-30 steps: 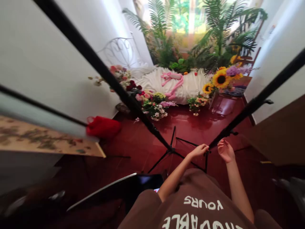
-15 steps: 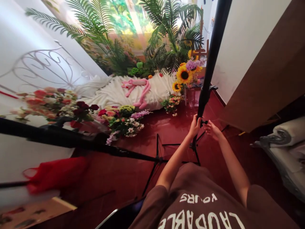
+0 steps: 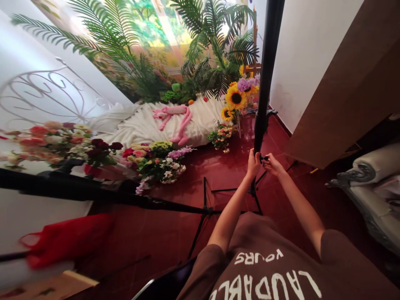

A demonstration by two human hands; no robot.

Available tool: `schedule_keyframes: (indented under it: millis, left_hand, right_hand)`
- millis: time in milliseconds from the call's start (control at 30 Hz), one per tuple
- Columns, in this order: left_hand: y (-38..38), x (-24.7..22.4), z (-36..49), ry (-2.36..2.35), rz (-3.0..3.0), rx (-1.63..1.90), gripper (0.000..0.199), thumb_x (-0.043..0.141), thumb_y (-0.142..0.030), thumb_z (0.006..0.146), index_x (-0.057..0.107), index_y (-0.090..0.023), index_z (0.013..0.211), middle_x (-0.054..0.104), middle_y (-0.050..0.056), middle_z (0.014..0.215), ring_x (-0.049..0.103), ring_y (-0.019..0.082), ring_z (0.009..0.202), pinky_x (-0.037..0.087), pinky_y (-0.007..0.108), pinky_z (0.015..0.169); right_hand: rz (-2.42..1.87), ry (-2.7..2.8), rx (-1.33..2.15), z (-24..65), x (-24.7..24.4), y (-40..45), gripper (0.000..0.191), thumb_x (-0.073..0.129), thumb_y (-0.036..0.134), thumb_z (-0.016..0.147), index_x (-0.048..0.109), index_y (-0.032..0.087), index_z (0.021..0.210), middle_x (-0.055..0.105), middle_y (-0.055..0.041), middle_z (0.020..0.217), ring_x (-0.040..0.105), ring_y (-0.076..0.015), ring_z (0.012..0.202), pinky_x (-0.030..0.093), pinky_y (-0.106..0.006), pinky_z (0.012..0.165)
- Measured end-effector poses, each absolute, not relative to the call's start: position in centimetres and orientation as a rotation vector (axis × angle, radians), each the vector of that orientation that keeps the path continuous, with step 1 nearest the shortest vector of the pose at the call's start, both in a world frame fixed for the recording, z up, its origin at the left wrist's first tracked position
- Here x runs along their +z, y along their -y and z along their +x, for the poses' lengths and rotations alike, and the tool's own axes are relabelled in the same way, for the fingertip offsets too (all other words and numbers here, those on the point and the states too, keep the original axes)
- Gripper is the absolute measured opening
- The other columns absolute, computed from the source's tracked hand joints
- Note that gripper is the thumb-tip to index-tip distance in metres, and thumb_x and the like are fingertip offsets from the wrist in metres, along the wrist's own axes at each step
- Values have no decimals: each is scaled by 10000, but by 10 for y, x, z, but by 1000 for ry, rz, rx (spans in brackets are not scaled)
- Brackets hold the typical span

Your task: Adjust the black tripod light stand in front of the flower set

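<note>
A tall black light stand (image 3: 267, 71) rises in front of me on thin tripod legs that rest on the red tiled floor. Wrapped around its lower tube is my left hand (image 3: 253, 165), closed just beside a clamp. On the right side of that clamp sticks out a small black locking knob (image 3: 264, 158). The fingers of my right hand (image 3: 274, 166) are closed on the knob; the fingertips are small in view. Higher up the tube is a second clamp (image 3: 271, 113), which neither hand touches.
Another black stand (image 3: 125, 193) slants across the left side. Artificial flowers (image 3: 165, 164), white draped cloth (image 3: 125, 129), a pink plush toy (image 3: 173, 111) and palm leaves (image 3: 215, 46) lie beyond. A red bag (image 3: 68, 237) is at left, wrapped rolls (image 3: 371, 171) at right.
My right hand has closed in on the knob, its fingers coming together there. My left hand stays around the tube. The view has shifted slightly, and the stand looks more upright.
</note>
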State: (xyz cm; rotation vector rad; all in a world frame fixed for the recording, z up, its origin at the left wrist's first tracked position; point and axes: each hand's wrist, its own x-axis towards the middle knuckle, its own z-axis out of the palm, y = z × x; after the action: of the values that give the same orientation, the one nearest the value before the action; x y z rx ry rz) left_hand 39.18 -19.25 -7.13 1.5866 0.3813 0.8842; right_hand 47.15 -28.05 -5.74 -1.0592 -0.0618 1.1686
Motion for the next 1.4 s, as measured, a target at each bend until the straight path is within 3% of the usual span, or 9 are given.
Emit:
schedule_keyframes:
  millis: [200, 500, 667, 800, 900, 1033, 1100, 1233, 1400]
  left_hand:
    - [193, -71, 392, -391, 1590, 872, 396, 353, -557, 945, 480, -182, 966, 566, 35, 837, 528, 114, 695, 447, 243, 674]
    - [193, -69, 393, -367, 1589, 886, 451, 339, -628, 916, 457, -193, 927, 541, 30, 829, 503, 112, 671, 441, 245, 661]
    - [193, -70, 392, -364, 1573, 907, 432, 362, -613, 919, 464, -193, 939, 547, 30, 814, 521, 122, 689, 441, 259, 681]
    - [193, -71, 392, -365, 1574, 860, 409, 362, -593, 928, 467, -198, 950, 547, 22, 793, 516, 117, 664, 430, 246, 642]
    - [193, -72, 392, -379, 1579, 877, 420, 362, -604, 923, 463, -198, 940, 556, 25, 811, 517, 112, 663, 433, 240, 637]
    - [192, -73, 393, -370, 1588, 886, 455, 344, -632, 914, 464, -194, 951, 556, 26, 807, 517, 112, 658, 452, 248, 655]
    - [192, -74, 393, -371, 1601, 898, 464, 348, -630, 913, 478, -189, 979, 574, 41, 830, 538, 123, 689, 468, 262, 692]
    - [193, -75, 393, -422, 1614, 899, 473, 360, -602, 922, 518, -170, 1034, 607, 86, 865, 585, 159, 767, 483, 285, 728]
    - [190, -75, 393, -456, 1667, 889, 414, 391, -541, 940, 531, -168, 1052, 622, 89, 902, 588, 162, 798, 476, 288, 756]
  right_hand:
    - [-1305, 337, 996, 475, -66, 288, 404, 606, 571, 794, 457, 204, 712, 468, 62, 544, 328, -48, 411, 305, -182, 423]
    - [-1549, 766, 978, 499, -58, 306, 306, 634, 455, 788, 597, 180, 916, 613, -19, 824, 548, -105, 638, 502, -265, 627]
    - [-1670, 1040, 571, 494, -58, 308, 312, 635, 426, 813, 614, 206, 1033, 643, -28, 848, 603, -148, 690, 525, -300, 665]
    - [-1834, 1086, -16, 478, -68, 314, 214, 537, 337, 898, 717, 249, 971, 676, -69, 1024, 640, -192, 895, 522, -354, 831]
    - [-1889, 1082, -229, 460, -75, 320, 239, 517, 292, 905, 748, 263, 848, 671, -64, 1108, 640, -182, 858, 531, -361, 825]
    - [-1818, 996, -333, 437, -58, 317, 198, 527, 284, 884, 713, 247, 827, 663, -75, 1087, 632, -208, 928, 546, -389, 846]
    - [-1737, 929, -353, 432, -33, 307, 219, 530, 306, 884, 665, 245, 1045, 637, -92, 1134, 600, -233, 1061, 538, -408, 900]
    - [-1642, 971, -255, 437, 27, 269, 597, 587, 373, 859, 366, 274, 1404, 491, -108, 1352, 535, -240, 1181, 512, -431, 967]
    - [-1691, 994, -219, 455, 69, 223, 615, 581, 448, 858, 355, 211, 1379, 609, -92, 1108, 611, -237, 1039, 554, -380, 840]
